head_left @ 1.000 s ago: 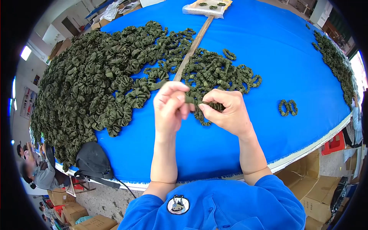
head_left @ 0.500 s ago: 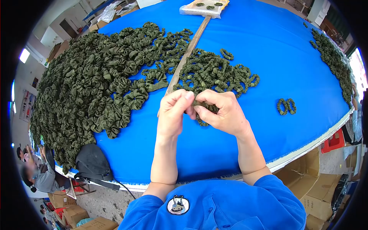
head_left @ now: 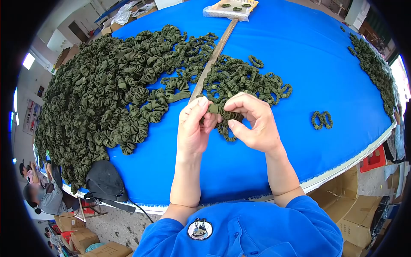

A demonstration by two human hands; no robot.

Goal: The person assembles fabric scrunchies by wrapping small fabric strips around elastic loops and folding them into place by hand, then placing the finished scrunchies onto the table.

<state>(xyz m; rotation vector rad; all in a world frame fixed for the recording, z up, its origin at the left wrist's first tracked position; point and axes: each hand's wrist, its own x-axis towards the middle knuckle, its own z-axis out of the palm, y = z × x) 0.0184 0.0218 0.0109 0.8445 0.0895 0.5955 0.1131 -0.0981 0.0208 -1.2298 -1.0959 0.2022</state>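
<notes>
Above the blue table (head_left: 231, 171), in from the near edge, my left hand (head_left: 192, 124) pinched a green band (head_left: 219, 110) between thumb and fingers, while the thumb and forefinger of my right hand (head_left: 259, 126) curved apart at its other side. The small pile (head_left: 242, 77) lay just beyond; the large pile (head_left: 98, 94) spread toward the left edge, past a wooden strip (head_left: 216, 53). With the right pinch so wide, a slight slip on the left, I judged, could have sprung the band loose into the small pile and lost it among its lookalikes. The band's underside was hidden, and I could not tell whether my folded right fingers gripped it. The tray (head_left: 231, 15) at the far edge was too distant to show its contents clearly
</notes>
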